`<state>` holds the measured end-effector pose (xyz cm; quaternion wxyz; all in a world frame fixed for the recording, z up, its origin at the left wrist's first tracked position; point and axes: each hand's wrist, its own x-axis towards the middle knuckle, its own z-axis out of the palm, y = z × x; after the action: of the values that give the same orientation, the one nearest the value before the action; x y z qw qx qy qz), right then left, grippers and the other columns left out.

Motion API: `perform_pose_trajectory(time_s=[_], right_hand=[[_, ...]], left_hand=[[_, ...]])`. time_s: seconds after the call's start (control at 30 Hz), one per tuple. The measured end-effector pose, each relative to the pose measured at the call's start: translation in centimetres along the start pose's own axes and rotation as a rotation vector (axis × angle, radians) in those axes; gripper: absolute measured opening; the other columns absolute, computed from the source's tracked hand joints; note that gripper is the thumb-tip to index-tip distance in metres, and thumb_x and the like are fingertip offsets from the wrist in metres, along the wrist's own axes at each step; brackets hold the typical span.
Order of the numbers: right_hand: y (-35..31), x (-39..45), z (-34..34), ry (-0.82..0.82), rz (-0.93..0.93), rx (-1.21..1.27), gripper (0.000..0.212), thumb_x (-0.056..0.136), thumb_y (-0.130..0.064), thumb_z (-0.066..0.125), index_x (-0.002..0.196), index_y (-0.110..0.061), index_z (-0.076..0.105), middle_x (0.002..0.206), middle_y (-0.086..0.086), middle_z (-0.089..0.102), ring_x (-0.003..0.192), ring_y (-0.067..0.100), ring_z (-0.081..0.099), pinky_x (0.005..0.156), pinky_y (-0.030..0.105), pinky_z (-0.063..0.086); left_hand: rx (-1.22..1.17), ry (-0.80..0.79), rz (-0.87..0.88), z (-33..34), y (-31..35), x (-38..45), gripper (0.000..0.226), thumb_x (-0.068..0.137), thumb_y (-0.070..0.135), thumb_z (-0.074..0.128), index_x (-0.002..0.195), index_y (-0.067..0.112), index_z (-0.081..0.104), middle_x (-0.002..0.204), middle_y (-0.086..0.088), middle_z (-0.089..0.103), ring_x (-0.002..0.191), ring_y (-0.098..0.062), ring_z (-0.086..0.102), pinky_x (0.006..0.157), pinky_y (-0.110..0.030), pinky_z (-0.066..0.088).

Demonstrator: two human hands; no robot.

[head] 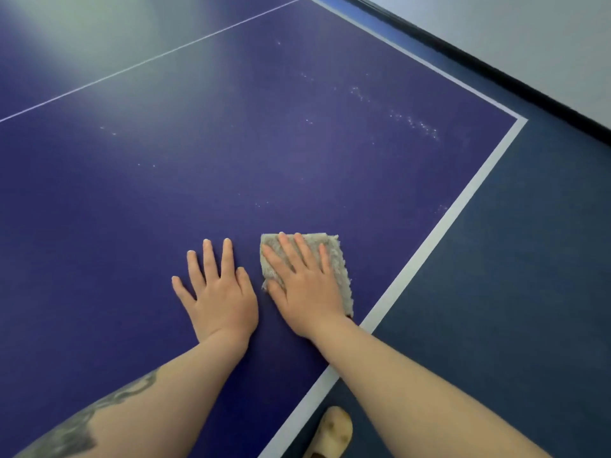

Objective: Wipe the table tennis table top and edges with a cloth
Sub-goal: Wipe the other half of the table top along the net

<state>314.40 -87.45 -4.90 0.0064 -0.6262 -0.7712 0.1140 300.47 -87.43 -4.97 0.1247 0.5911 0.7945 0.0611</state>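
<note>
While pale specks dot the blue table top (231, 153) near its white edge line, a folded, fuzzy beige cloth (334, 259) lies flat under the right hand (305, 285), fingers straight and pressing; the left hand (220, 292) rests spread just beside it.

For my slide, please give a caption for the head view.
Right hand presses cloth on blue table; left hand flat beside.

1. You're in an indoor games/sports rm: blue table tennis worktop (231, 143) w/ white boundary lines (456, 213).
2. Dark blue sports-type floor (512, 309), plain pale wall (529, 38) w/ black skirting (496, 71).
</note>
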Motion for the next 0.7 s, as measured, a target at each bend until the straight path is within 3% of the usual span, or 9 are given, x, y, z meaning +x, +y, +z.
perform_pose_trajectory(time_s=[0.07, 0.13, 0.23, 0.3, 0.4, 0.5, 0.57, 0.6, 0.7], right_hand=[[3.7, 2.0, -1.3, -0.040, 0.134, -0.006, 0.063, 0.096, -0.053, 0.007, 0.157, -0.037, 0.002, 0.167, -0.008, -0.004, 0.153, 0.017, -0.010, 0.121, 0.045, -0.013], [7.9, 1.5, -2.3, -0.020, 0.412, -0.027, 0.059, 0.102, -0.048, 0.012, 0.157, -0.034, -0.006, 0.167, -0.005, -0.008, 0.153, 0.018, -0.010, 0.122, 0.048, -0.008], [9.9, -3.0, -1.4, 0.139, 0.623, 0.011, 0.060, 0.101, -0.046, 0.008, 0.157, -0.031, -0.001, 0.167, 0.001, 0.005, 0.153, 0.023, 0.000, 0.122, 0.052, 0.002], [6.9, -6.0, -0.1, 0.183, 0.535, 0.025, 0.062, 0.099, -0.047, 0.015, 0.158, -0.028, 0.010, 0.165, 0.004, 0.016, 0.153, 0.026, 0.009, 0.121, 0.053, 0.009], [1.6, -6.4, 1.1, 0.135, 0.181, 0.015, 0.061, 0.099, -0.046, 0.029, 0.157, -0.028, 0.025, 0.163, 0.001, 0.024, 0.152, 0.025, 0.016, 0.118, 0.050, 0.011], [0.6, -1.9, 0.2, 0.036, -0.081, 0.020, 0.061, 0.097, -0.048, 0.027, 0.156, -0.031, 0.026, 0.164, -0.001, 0.022, 0.152, 0.023, 0.014, 0.120, 0.047, 0.000], [3.1, 1.4, -0.8, -0.003, -0.108, 0.026, 0.064, 0.096, -0.049, 0.018, 0.158, -0.033, 0.017, 0.166, -0.003, 0.011, 0.154, 0.021, 0.003, 0.120, 0.044, -0.011], [5.1, 2.6, -1.3, -0.007, -0.035, 0.007, 0.063, 0.098, -0.049, 0.016, 0.158, -0.033, 0.010, 0.167, -0.004, 0.004, 0.154, 0.021, -0.002, 0.118, 0.043, -0.014], [12.5, 3.0, -2.9, 0.064, 0.476, -0.039, 0.061, 0.104, -0.047, 0.020, 0.159, -0.031, -0.002, 0.167, -0.003, -0.003, 0.153, 0.021, -0.005, 0.120, 0.047, -0.010]], left_hand=[[0.007, -0.003, -0.010, 0.1, -0.1, 0.0, 0.056, 0.101, 0.038, 0.019, 0.156, 0.035, 0.006, 0.164, 0.005, 0.000, 0.150, -0.020, -0.009, 0.119, -0.052, -0.004], [0.011, 0.004, -0.014, 0.1, -0.1, -0.1, 0.056, 0.101, 0.038, 0.019, 0.156, 0.034, 0.006, 0.164, 0.004, 0.001, 0.150, -0.020, -0.009, 0.119, -0.052, -0.004], [0.014, 0.010, -0.016, 0.1, 0.1, 0.0, 0.056, 0.101, 0.037, 0.021, 0.156, 0.034, 0.009, 0.164, 0.003, 0.005, 0.150, -0.020, -0.006, 0.119, -0.053, -0.002], [0.011, 0.014, -0.023, 0.0, 0.2, -0.1, 0.056, 0.101, 0.037, 0.023, 0.156, 0.033, 0.012, 0.164, 0.003, 0.009, 0.150, -0.021, -0.004, 0.119, -0.053, -0.001], [0.022, 0.018, -0.032, -0.1, 0.3, 0.0, 0.055, 0.101, 0.037, 0.024, 0.155, 0.034, 0.012, 0.164, 0.003, 0.010, 0.150, -0.020, -0.003, 0.119, -0.053, -0.001], [0.014, 0.031, -0.034, 0.0, 0.3, 0.1, 0.055, 0.101, 0.037, 0.028, 0.155, 0.034, 0.016, 0.163, 0.002, 0.013, 0.150, -0.020, 0.000, 0.119, -0.052, 0.000], [0.003, 0.035, -0.035, 0.1, 0.2, 0.1, 0.055, 0.101, 0.036, 0.028, 0.155, 0.034, 0.017, 0.163, 0.003, 0.013, 0.150, -0.020, 0.001, 0.119, -0.052, 0.000], [0.000, 0.034, -0.038, 0.1, 0.2, 0.0, 0.055, 0.101, 0.036, 0.028, 0.155, 0.034, 0.017, 0.163, 0.003, 0.013, 0.150, -0.019, 0.000, 0.119, -0.051, 0.000], [-0.001, 0.038, -0.038, 0.2, 0.3, 0.0, 0.055, 0.101, 0.037, 0.028, 0.155, 0.034, 0.017, 0.163, 0.003, 0.013, 0.150, -0.019, 0.000, 0.119, -0.051, -0.001]])
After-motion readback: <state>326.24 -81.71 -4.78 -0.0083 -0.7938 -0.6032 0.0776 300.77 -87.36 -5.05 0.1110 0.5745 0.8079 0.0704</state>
